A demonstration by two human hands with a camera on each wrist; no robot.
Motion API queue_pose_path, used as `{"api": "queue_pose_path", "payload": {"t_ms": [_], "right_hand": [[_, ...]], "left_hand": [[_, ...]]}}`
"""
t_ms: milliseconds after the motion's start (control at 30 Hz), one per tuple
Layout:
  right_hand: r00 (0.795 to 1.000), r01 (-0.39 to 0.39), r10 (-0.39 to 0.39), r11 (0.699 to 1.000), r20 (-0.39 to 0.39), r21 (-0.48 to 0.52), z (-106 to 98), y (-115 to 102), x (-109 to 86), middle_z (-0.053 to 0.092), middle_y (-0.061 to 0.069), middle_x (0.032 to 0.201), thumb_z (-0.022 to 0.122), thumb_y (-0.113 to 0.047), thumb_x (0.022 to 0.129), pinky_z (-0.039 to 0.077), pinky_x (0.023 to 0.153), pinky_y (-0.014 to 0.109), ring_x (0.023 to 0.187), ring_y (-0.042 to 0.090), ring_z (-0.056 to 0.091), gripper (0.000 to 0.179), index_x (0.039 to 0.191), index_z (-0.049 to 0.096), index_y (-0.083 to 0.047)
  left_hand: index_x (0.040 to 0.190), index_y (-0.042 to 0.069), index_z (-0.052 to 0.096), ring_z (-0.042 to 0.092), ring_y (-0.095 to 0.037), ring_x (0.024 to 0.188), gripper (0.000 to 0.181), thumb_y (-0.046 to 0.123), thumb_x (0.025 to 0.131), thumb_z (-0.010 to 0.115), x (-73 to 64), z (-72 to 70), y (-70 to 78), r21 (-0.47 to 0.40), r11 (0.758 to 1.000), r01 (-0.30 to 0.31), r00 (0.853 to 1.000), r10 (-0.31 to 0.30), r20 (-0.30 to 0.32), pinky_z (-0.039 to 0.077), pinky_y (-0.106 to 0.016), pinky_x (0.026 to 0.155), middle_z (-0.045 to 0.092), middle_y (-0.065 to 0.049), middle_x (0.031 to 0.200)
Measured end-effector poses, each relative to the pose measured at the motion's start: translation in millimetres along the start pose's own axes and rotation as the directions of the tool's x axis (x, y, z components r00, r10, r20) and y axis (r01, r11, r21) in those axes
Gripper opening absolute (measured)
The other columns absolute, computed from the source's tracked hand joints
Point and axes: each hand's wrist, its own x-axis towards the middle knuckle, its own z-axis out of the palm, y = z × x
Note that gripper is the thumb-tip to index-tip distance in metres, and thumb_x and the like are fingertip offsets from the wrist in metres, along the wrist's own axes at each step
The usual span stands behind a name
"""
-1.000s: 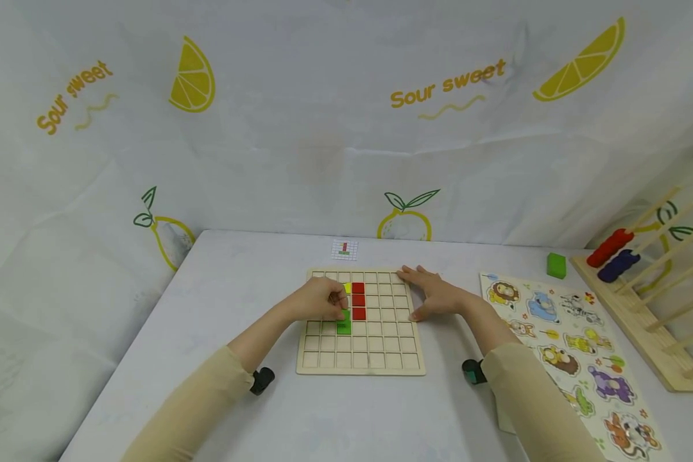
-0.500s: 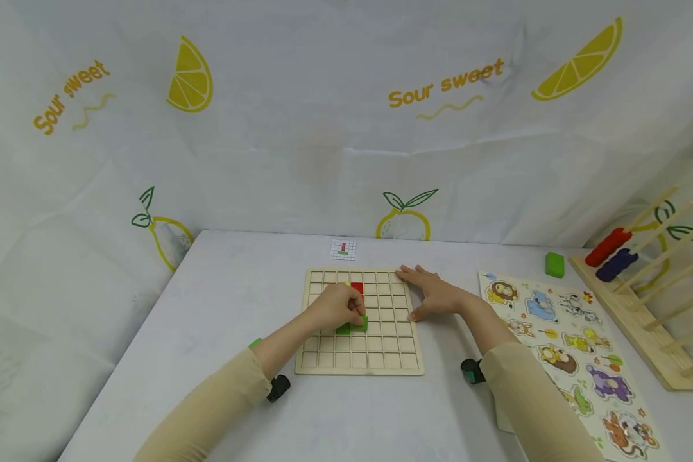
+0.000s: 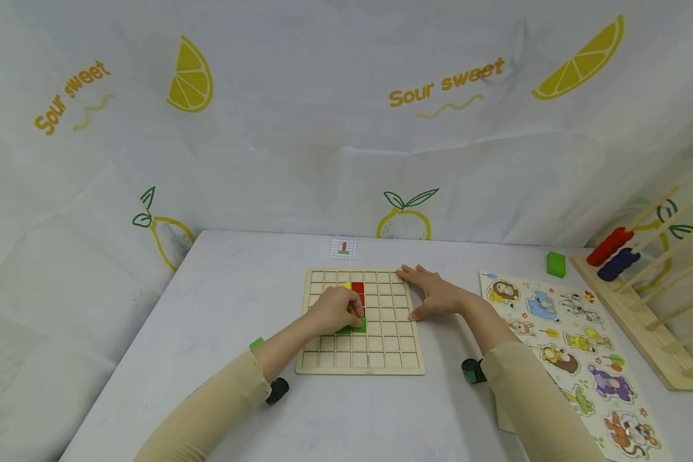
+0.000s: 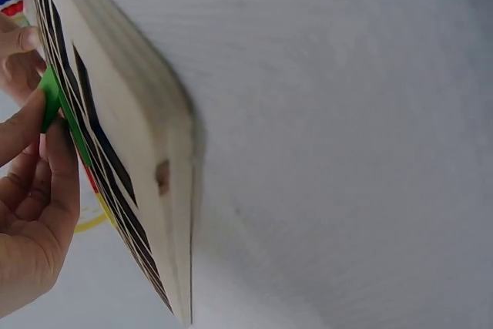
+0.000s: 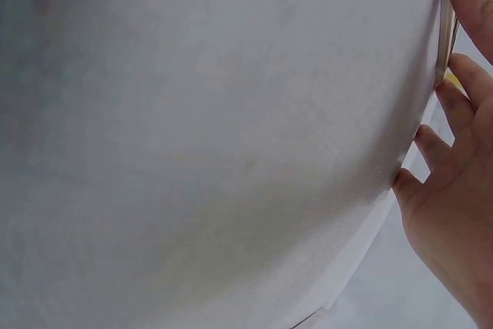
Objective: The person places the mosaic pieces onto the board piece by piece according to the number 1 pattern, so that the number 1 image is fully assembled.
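Observation:
My left hand [image 3: 336,310] pinches a green square tile [image 3: 360,326] between thumb and fingers, over the wooden grid board [image 3: 388,361]. The left wrist view shows this tile [image 4: 51,96] tilted up at the board's surface. Another green tile [image 3: 343,331] sits in the grid just left of it. Red tiles [image 3: 357,287] stand in a column above, partly covered by my fingers, and a bit of a yellow tile [image 3: 346,284] shows beside them. My right hand [image 3: 436,296] lies with spread fingers against the board's right edge; the right wrist view shows its fingertips at that edge.
Behind the board lies a small pattern card [image 3: 344,249]. An animal puzzle board [image 3: 545,333] is under the right forearm's side. A green block [image 3: 556,264] and a peg rack [image 3: 649,327] with red and blue beads stand farther right. Something green [image 3: 256,343] shows beside the left forearm.
My left hand has moved right and slightly down across the board with the green tile, from the first green tile's cell to the cell beside it. The right hand has stayed put.

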Motion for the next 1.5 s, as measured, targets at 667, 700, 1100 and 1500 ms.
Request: {"api": "queue_pose_path", "payload": {"t_ms": [667,700,1100,1500], "right_hand": [[1.0,0.016,-0.016,1.0,-0.003,-0.005,-1,0,0.2,0.014,0.018,0.166,0.081,-0.024,0.074,-0.001,0.117,0.073,0.153,0.047,0.0,0.101,0.156,0.026,-0.007],[1.0,0.019,-0.019,1.0,-0.004,-0.007,-1,0,0.5,0.014,0.018,0.166,0.081,-0.024,0.074,0.0,0.116,0.073,0.153,0.047,0.001,0.101,0.156,0.026,-0.007],[1.0,0.03,-0.03,1.0,-0.004,-0.001,0,0,0.7,0.014,0.02,0.165,0.082,-0.025,0.072,0.0,0.116,0.073,0.152,0.049,0.001,0.102,0.156,0.026,-0.006],[1.0,0.024,-0.024,1.0,-0.009,-0.008,-1,0,0.0,0.014,0.019,0.166,0.081,-0.023,0.073,0.0,0.117,0.072,0.153,0.048,0.001,0.101,0.156,0.026,-0.006]], "left_hand": [[0.077,0.011,0.072,0.056,-0.007,0.07,0.01,0.009,0.078,0.082,-1.9,1.6,1.2,0.08,0.996,-0.028,0.999,0.026,0.022,0.046,-0.019,0.065,0.07,0.0,0.076],[0.077,0.011,0.072,0.056,-0.007,0.07,0.01,0.009,0.078,0.082,-2.0,1.8,1.1,0.08,0.996,-0.028,0.999,0.026,0.02,0.046,-0.019,0.065,0.07,0.001,0.076],[0.079,0.009,0.071,0.054,-0.008,0.07,0.01,0.007,0.079,0.081,-3.5,1.3,2.4,0.081,0.996,-0.028,0.999,0.025,0.029,0.044,-0.019,0.065,0.066,0.0,0.074],[0.087,0.007,0.07,0.054,-0.01,0.07,0.002,0.007,0.086,0.072,-5.1,-22.0,-8.8,-0.028,0.999,-0.045,0.999,0.045,0.009,0.045,-0.02,0.065,0.067,0.0,0.079]]}}
